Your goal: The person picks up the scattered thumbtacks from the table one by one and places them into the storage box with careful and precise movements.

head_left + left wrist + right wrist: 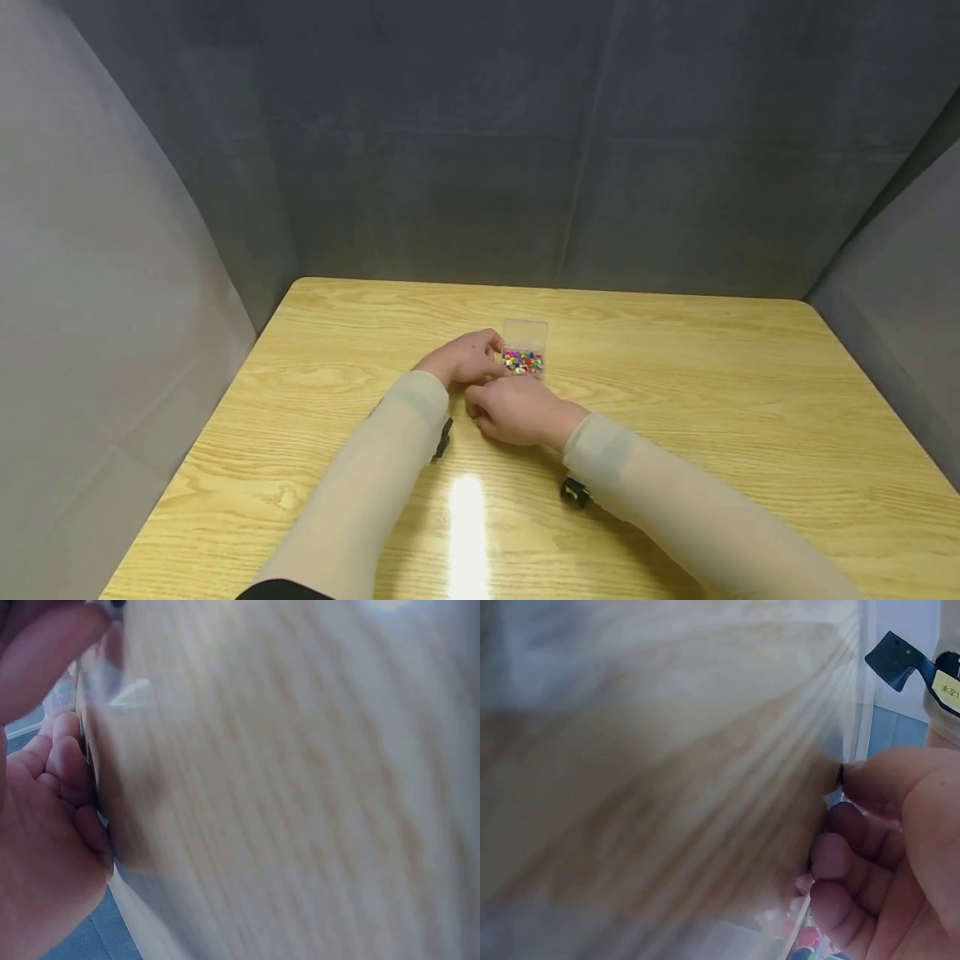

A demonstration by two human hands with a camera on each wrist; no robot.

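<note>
while the box [524,347] sits mid-surface with its clear lid up behind a heap of coloured pins [522,362], opening looks done and little else has begun. the left hand [467,357] touches the box's left side, fingers curled; whether it grips i cannot tell. the right hand [513,410] lies just in front of the box, fingers curled; holding anything or not, i cannot tell. only the head view shows the box whole; the blurred wrist views show wood surface [667,787] and curled fingers [64,761] close up.
</note>
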